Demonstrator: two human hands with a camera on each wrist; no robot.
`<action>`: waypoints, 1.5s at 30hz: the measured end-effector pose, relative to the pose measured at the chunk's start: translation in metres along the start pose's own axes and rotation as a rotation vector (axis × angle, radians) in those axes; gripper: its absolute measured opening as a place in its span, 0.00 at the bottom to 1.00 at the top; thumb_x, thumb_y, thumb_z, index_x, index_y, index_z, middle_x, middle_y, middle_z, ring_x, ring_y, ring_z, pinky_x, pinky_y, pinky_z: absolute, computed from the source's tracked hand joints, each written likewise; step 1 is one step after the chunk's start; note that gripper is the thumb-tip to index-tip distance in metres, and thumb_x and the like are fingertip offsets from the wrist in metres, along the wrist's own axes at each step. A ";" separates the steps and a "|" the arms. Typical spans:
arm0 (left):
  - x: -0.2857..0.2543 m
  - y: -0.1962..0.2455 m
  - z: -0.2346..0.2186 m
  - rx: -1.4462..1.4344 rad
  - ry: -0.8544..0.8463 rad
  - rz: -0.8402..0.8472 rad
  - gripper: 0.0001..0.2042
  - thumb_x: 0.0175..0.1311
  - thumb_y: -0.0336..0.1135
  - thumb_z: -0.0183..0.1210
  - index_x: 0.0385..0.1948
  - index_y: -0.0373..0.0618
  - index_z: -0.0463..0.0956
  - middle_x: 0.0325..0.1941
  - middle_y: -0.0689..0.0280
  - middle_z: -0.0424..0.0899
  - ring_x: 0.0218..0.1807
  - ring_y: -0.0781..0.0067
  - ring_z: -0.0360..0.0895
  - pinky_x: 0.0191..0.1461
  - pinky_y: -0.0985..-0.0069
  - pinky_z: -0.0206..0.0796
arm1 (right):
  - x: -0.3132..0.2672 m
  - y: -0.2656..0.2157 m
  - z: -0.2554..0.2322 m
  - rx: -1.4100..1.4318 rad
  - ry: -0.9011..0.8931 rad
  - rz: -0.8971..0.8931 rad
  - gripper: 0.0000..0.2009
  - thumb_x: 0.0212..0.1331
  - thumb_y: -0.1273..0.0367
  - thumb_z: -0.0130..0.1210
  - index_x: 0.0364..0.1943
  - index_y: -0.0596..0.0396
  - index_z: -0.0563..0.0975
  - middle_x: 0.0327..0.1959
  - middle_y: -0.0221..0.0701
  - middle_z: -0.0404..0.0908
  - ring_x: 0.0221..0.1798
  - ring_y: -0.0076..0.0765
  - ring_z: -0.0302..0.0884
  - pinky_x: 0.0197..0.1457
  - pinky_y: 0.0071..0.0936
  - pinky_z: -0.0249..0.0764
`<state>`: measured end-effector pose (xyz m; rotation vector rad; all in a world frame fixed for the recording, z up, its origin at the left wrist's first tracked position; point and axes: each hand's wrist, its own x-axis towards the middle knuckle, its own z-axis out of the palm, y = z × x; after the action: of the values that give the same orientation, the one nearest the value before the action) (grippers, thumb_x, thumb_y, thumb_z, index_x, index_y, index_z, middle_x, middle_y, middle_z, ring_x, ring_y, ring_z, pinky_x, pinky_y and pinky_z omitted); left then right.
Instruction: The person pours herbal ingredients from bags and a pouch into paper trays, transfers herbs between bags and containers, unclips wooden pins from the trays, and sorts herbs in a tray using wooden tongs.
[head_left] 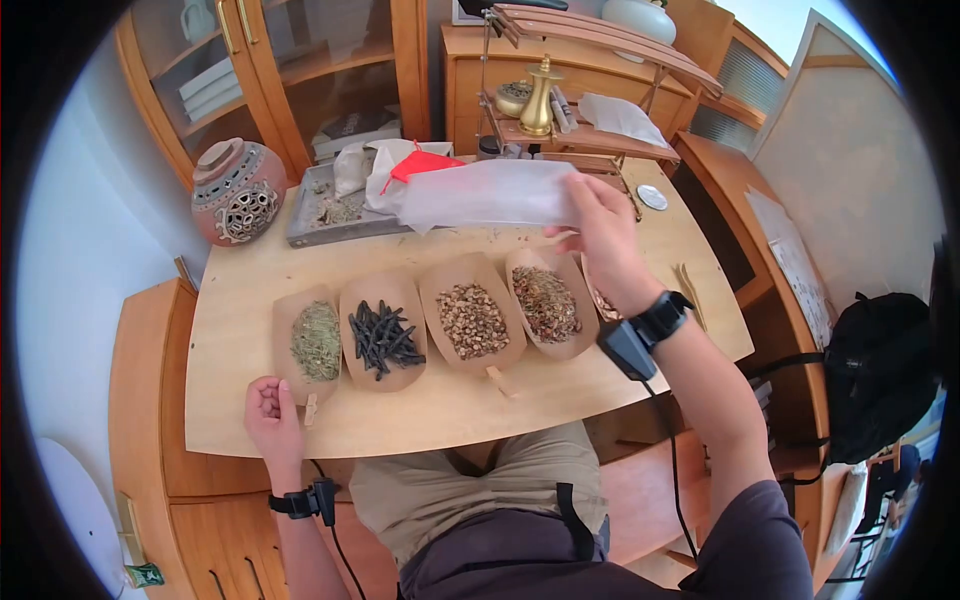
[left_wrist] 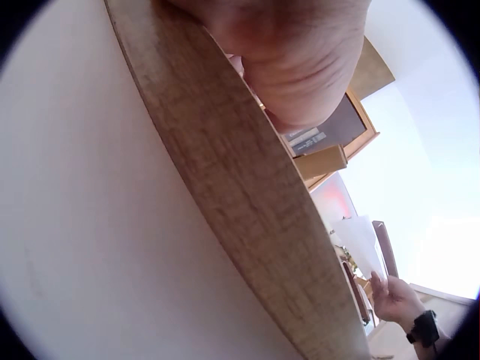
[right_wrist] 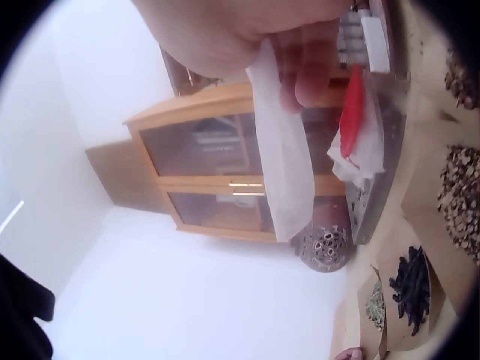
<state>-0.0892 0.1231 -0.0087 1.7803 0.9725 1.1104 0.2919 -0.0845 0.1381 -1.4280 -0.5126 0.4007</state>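
My right hand (head_left: 608,235) pinches one end of a thin, white, see-through sheet (head_left: 490,193) between thumb and fingers. It holds the sheet above the far half of the table, where it stretches out to the left. In the right wrist view the sheet (right_wrist: 281,150) hangs flat from the fingers. My left hand (head_left: 272,412) rests at the table's near left edge with loosely curled fingers and nothing in them. Beside it lies a paper tray of dried green herb (head_left: 316,342), with a small wooden clip (head_left: 311,408) at its near end.
More paper trays hold black pods (head_left: 382,338), brown chopped pieces (head_left: 472,322) and mixed dried bits (head_left: 546,305). Behind them stand a grey tray (head_left: 300,228) with white bags and a red pouch (head_left: 425,163), a pierced pink jar (head_left: 238,195) and a shelf with a brass pot (head_left: 538,100).
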 end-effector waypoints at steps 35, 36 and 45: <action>-0.001 0.007 0.000 0.020 -0.003 -0.030 0.18 0.73 0.29 0.59 0.61 0.37 0.71 0.32 0.72 0.76 0.29 0.88 0.71 0.30 0.86 0.62 | -0.138 0.013 -0.107 -0.309 0.001 -0.153 0.11 0.73 0.68 0.53 0.32 0.58 0.79 0.24 0.27 0.80 0.23 0.16 0.73 0.24 0.16 0.66; 0.000 0.003 -0.002 -0.022 -0.009 -0.084 0.19 0.73 0.30 0.59 0.62 0.36 0.70 0.30 0.71 0.77 0.28 0.87 0.72 0.29 0.86 0.62 | -0.155 0.026 -0.096 -0.319 -0.014 -0.143 0.11 0.73 0.69 0.55 0.31 0.58 0.79 0.23 0.27 0.79 0.22 0.15 0.73 0.24 0.16 0.65; -0.001 0.031 -0.007 -0.129 -0.157 -0.524 0.21 0.76 0.39 0.55 0.64 0.37 0.71 0.23 0.71 0.76 0.17 0.85 0.69 0.18 0.84 0.59 | -0.185 0.111 -0.055 -0.174 -0.115 0.020 0.11 0.72 0.71 0.57 0.28 0.57 0.77 0.20 0.20 0.74 0.20 0.12 0.65 0.23 0.14 0.59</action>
<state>-0.0901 0.1121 0.0215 1.3722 1.1546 0.6746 0.1741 -0.2197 0.0070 -1.5843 -0.6390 0.4650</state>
